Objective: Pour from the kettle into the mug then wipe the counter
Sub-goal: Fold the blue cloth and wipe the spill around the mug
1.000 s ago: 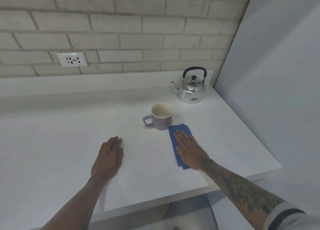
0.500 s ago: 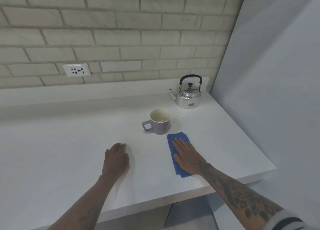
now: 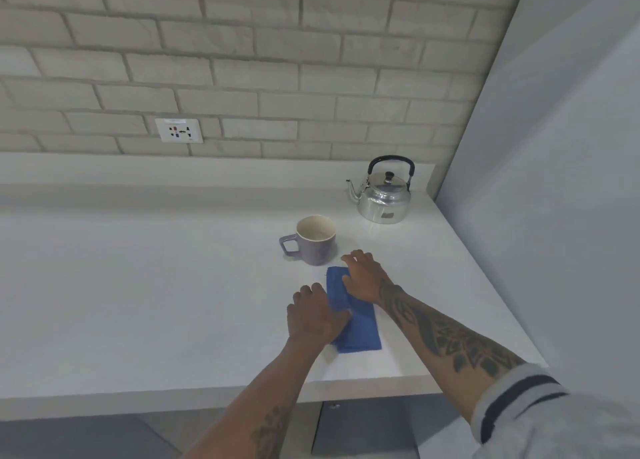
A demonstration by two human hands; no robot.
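Note:
A folded blue cloth lies on the white counter, in front of the purple mug. The mug stands upright with its handle to the left. My left hand covers the cloth's left edge, fingers curled down and thumb on the fabric. My right hand arches over the cloth's far end, fingers spread, with the fingertips beyond the cloth near the mug. The steel kettle with a black handle stands upright at the back right corner, spout to the left.
A brick wall with a white socket plate runs behind the counter. A grey panel closes off the right side. The counter's front edge is close to me, with cabinet fronts below.
My left hand has moved right from the bare counter onto the cloth's left edge. My right hand has gone from lying flat on the cloth to arched at its far end. The view has shifted.

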